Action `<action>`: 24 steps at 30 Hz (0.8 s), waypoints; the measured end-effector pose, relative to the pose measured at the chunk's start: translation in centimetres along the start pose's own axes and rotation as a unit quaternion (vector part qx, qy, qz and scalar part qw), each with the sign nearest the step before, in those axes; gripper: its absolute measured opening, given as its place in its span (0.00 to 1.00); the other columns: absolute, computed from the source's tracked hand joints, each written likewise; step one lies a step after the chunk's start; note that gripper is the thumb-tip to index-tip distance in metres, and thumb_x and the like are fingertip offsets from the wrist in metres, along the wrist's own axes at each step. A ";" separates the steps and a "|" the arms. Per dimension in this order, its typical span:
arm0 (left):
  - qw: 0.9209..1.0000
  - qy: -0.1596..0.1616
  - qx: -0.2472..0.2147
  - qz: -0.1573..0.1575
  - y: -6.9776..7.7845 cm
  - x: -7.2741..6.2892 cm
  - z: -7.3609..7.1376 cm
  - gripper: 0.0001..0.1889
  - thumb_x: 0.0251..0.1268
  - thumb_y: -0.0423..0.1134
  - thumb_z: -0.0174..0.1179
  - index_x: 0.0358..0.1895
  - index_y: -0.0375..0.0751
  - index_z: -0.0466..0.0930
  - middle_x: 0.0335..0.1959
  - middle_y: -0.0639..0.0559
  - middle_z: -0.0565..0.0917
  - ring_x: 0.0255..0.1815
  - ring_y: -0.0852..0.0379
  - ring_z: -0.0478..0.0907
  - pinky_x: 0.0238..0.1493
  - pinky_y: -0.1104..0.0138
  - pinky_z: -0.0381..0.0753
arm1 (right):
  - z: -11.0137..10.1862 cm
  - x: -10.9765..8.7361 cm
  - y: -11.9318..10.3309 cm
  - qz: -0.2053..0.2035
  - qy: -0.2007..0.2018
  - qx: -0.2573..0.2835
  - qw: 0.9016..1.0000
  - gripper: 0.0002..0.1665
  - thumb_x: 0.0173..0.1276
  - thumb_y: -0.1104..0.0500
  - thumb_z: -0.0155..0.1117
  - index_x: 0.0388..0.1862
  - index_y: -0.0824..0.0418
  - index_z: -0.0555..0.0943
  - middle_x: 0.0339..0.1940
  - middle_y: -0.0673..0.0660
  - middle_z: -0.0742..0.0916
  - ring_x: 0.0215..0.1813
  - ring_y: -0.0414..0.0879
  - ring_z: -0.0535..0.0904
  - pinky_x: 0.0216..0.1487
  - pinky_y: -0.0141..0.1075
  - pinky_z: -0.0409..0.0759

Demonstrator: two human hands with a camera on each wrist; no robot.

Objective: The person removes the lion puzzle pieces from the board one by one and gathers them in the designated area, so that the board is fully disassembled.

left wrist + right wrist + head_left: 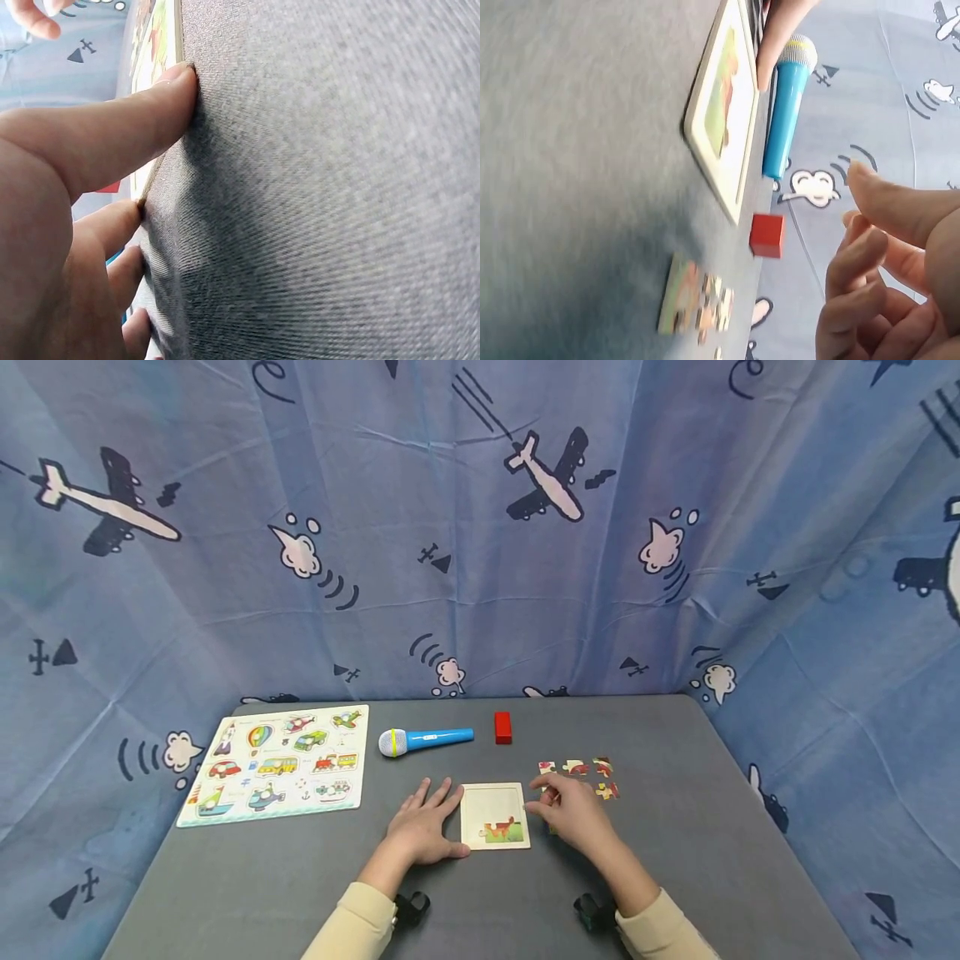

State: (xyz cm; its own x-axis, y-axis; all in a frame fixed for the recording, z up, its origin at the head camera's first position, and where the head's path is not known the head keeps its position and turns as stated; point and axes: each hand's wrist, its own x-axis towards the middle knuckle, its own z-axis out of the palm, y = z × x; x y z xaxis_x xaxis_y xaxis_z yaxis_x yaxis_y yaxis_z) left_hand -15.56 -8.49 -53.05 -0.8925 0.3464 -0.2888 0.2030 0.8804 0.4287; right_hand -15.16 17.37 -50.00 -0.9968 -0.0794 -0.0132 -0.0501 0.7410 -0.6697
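Observation:
A small square puzzle board (491, 802) with a pale raised frame lies in the middle of the table, a few joined picture pieces (502, 832) at its lower right. Spread beside its left edge, my left hand (424, 827) touches the frame with thumb and index finger (120, 225). My right hand (573, 810) hovers just right of the board, fingers loosely bent and thumb apart, nothing visible between them. Loose jigsaw pieces (576, 767) lie behind and under that hand, some hidden by it; in the right wrist view several pieces (679, 296) show near the board.
A blue toy microphone (435, 739) and a red block (502, 727) lie behind the board. To the left is a large picture board (277, 764) with vehicles. A blue printed curtain (465, 568) hangs along the back and sides of the grey table (720, 860).

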 end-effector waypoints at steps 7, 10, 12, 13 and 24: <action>1.000 0.004 0.000 -0.001 -0.1 -0.1 -0.1 0.50 0.54 0.62 0.71 0.80 0.54 0.59 0.83 0.51 0.55 0.84 0.40 0.42 0.80 0.43 0.50 | 1.9 -0.3 -1.0 -0.036 -0.035 0.018 0.999 0.17 0.59 0.56 0.78 0.46 0.59 0.86 0.24 0.45 0.80 0.19 0.40 0.70 0.21 0.31 0.69; 1.000 0.006 0.003 0.000 -0.2 -0.1 -0.1 0.50 0.54 0.62 0.71 0.80 0.54 0.59 0.83 0.50 0.55 0.84 0.40 0.42 0.79 0.43 0.50 | 2.9 -0.4 -1.3 -0.056 -0.058 0.017 0.997 0.17 0.59 0.56 0.78 0.46 0.59 0.86 0.25 0.45 0.81 0.19 0.38 0.70 0.20 0.30 0.69; 1.000 0.006 0.003 0.000 -0.2 -0.1 0.0 0.50 0.54 0.62 0.71 0.80 0.54 0.59 0.83 0.50 0.55 0.84 0.40 0.42 0.79 0.43 0.50 | 3.5 -0.5 -1.5 -0.069 -0.069 0.011 0.995 0.17 0.59 0.55 0.78 0.45 0.59 0.86 0.25 0.45 0.81 0.20 0.36 0.70 0.21 0.30 0.69; 1.000 0.006 0.002 0.000 -0.2 -0.1 0.0 0.50 0.54 0.62 0.71 0.80 0.54 0.59 0.83 0.50 0.55 0.84 0.40 0.42 0.79 0.43 0.50 | 3.8 -0.5 -1.5 -0.073 -0.073 0.007 0.995 0.16 0.60 0.55 0.78 0.45 0.59 0.86 0.25 0.45 0.81 0.21 0.36 0.70 0.22 0.29 0.69; 1.000 0.004 0.011 0.004 -0.2 0.1 0.1 0.50 0.56 0.62 0.70 0.80 0.54 0.57 0.83 0.51 0.54 0.84 0.40 0.41 0.80 0.44 0.49 | 5.6 -0.2 -1.3 -0.073 -0.107 -0.051 0.990 0.17 0.57 0.57 0.80 0.44 0.56 0.84 0.27 0.48 0.79 0.27 0.37 0.69 0.31 0.32 0.68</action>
State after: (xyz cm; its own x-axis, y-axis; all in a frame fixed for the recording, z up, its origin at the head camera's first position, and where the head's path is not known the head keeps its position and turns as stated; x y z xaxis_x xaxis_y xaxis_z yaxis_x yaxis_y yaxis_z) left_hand -15.70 -8.56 -53.20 -0.8940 0.3514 -0.2778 0.2192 0.8840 0.4129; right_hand -14.59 12.70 -53.28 -0.9427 -0.3224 -0.0856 -0.2101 0.7732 -0.5983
